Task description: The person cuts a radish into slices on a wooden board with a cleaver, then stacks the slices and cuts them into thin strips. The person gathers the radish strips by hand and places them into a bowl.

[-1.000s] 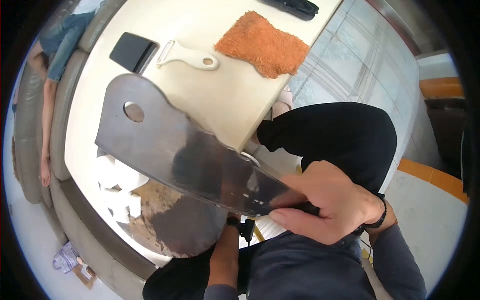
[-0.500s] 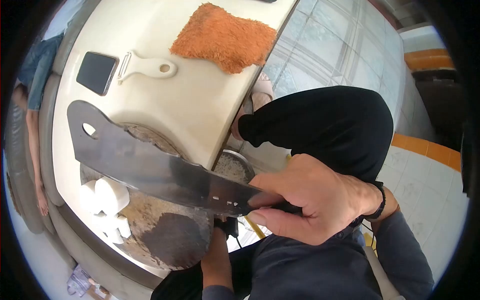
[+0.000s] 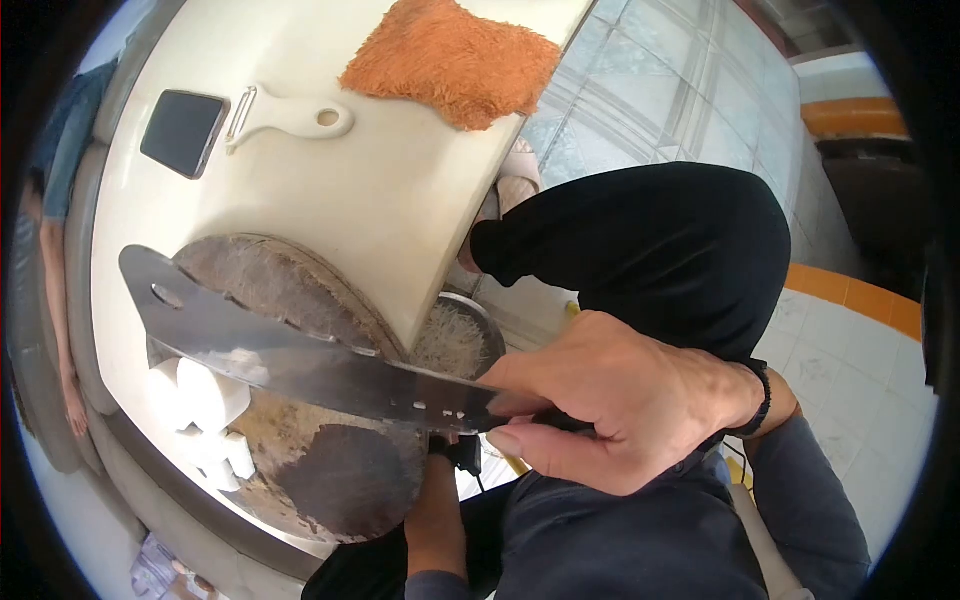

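My right hand (image 3: 625,405) is closed round the handle end of a large dark cleaver (image 3: 290,350). Its long blade reaches left above the round wooden chopping board (image 3: 300,280), hiding the middle of it. Several white cut chunks (image 3: 213,395), some thick and some small, sit at the board's left side, partly behind the blade. A dark wet-looking patch (image 3: 350,480) marks the board's near part. My left forearm (image 3: 437,515) comes up beside the board; the hand itself is hidden under the cleaver and right hand.
On the cream table (image 3: 390,200) lie a phone (image 3: 183,133), a white peeler (image 3: 290,118) and a fluffy orange cloth (image 3: 455,65). Below the table edge stands a bowl (image 3: 455,335) of white shreds. Another person's arm (image 3: 60,300) shows by the grey sofa (image 3: 90,270).
The blade's far end has dropped lower in the view, so more of the board's far part shows. The table's things have shifted slightly left and up in the picture.
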`<state>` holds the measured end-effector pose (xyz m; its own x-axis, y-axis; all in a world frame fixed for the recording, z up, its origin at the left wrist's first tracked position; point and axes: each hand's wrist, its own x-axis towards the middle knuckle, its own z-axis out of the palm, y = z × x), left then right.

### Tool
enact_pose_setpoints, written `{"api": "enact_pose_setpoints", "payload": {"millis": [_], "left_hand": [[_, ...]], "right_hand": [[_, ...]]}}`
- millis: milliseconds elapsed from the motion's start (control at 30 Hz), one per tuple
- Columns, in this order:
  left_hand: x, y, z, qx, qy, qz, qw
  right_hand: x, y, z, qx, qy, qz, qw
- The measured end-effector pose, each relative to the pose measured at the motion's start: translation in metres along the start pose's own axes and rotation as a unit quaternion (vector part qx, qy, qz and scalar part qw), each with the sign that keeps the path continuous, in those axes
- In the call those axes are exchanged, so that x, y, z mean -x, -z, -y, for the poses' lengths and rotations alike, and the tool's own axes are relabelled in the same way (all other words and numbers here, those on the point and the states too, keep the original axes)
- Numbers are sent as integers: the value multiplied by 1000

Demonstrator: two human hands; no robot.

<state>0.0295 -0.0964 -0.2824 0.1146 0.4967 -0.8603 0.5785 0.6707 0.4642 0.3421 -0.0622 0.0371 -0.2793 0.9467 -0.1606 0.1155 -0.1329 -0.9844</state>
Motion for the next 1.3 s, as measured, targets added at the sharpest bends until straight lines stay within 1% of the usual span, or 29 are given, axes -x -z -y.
{"api": "enact_pose_setpoints", "payload": {"millis": [200, 333, 400, 433, 533, 600, 633, 700, 733, 800, 833, 867, 933, 967, 1033, 1067, 1133, 1167, 1233, 1267, 1300], "left_hand": [[-8, 10, -10, -49, -29, -5, 998], [-2, 5, -7, -82, -43, -4, 996], [2, 0, -5, -101, -53, -1, 993], [4, -1, -4, -111, -59, 0, 992], [9, -1, -4, -142, -82, -7, 986], [11, -1, -7, -172, -104, -13, 979], [11, -2, -9, -192, -120, -15, 974], [6, 1, -17, -225, -154, -28, 962], [4, 0, -21, -238, -171, -35, 956], [5, -2, -27, -262, -216, -38, 940], [5, -6, -31, -272, -247, -37, 929], [3, -12, -30, -268, -290, -40, 918], [-6, -31, -20, -238, -402, -30, 884], [-3, -40, -20, -226, -445, -21, 866], [10, -43, -36, -224, -472, 3, 853], [56, -29, -70, -252, -431, 20, 866], [153, 2, -145, -315, -346, 56, 882], [159, 5, -144, -313, -351, 39, 882], [171, 7, -134, -244, -441, 37, 863], [185, 13, -143, -244, -446, 28, 861], [210, 21, -157, -223, -457, 52, 860]], "right_hand": [[-3, -5, 1, 27, 29, -15, 999], [-3, -7, 4, 21, 18, 2, 1000], [-6, -14, 6, 20, 49, -2, 999], [-8, -17, 8, 20, 50, -2, 999], [-14, -24, 15, 35, 73, 21, 997], [-18, -32, 16, 10, 123, 0, 992], [-20, -34, 17, 11, 136, 10, 991], [-22, -38, 21, 16, 127, 25, 992], [-22, -39, 26, 22, 143, 39, 989], [-22, -40, 34, 54, 107, 17, 993], [-23, -40, 37, 84, 103, 18, 991], [-24, -42, 39, 88, 124, 38, 988], [-24, -49, 38, 48, 50, -45, 997], [-24, -50, 38, 53, 69, -30, 996], [-23, -49, 35, 59, 43, -47, 996], [-23, -49, 35, 65, 59, -38, 995], [-21, -52, 32, 84, 66, -60, 992], [-22, -53, 30, 104, 103, -74, 986], [-23, -55, 28, 109, 114, -71, 985], [-23, -55, 29, 111, 113, -78, 984], [-24, -54, 31, 116, 113, -70, 984]]}}
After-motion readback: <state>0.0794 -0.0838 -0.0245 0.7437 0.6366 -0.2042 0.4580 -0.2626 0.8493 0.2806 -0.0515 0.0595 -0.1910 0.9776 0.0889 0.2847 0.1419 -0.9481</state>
